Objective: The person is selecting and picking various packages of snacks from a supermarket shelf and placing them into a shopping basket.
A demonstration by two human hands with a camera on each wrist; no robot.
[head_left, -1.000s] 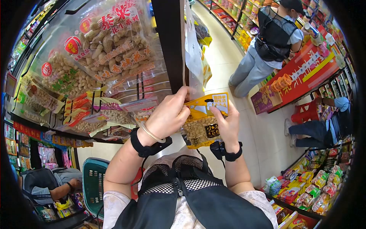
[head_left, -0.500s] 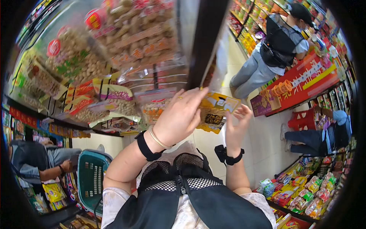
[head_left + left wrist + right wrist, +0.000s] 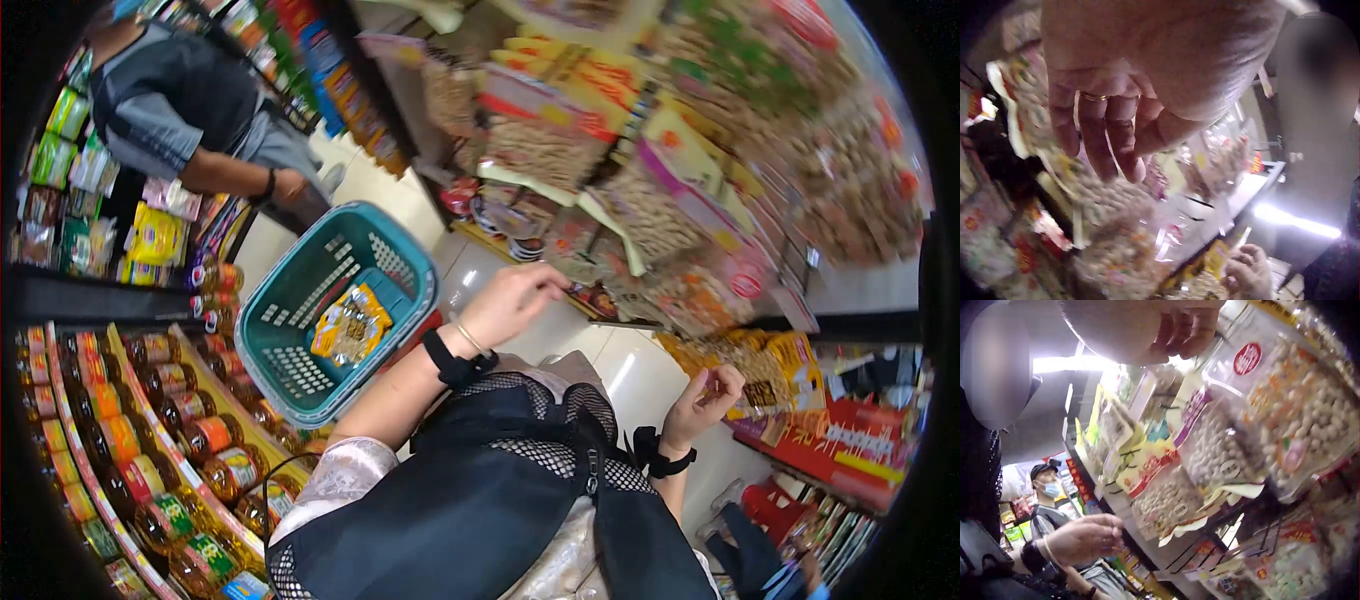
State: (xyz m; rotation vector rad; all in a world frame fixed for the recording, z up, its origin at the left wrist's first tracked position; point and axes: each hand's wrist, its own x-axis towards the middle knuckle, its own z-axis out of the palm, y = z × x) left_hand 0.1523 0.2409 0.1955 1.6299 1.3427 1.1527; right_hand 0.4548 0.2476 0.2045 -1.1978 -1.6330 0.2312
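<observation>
My left hand is held out in front of the body, fingers loosely bent and empty; in the left wrist view the hand hangs before bagged peanuts. Lower right in the head view, my right hand has bent fingers and holds nothing visible. Just beside it are yellow peanut packets; whether it touches them I cannot tell. The right wrist view shows part of that hand above hanging peanut bags.
A green basket stands left of my left arm with a yellow packet inside. Bottles line slanted shelves at lower left. A person stands at upper left. Peanut bags fill the rack at upper right.
The head view has turned toward the basket and bottle shelves. Both hands have come away from the yellow packet between them and moved apart.
</observation>
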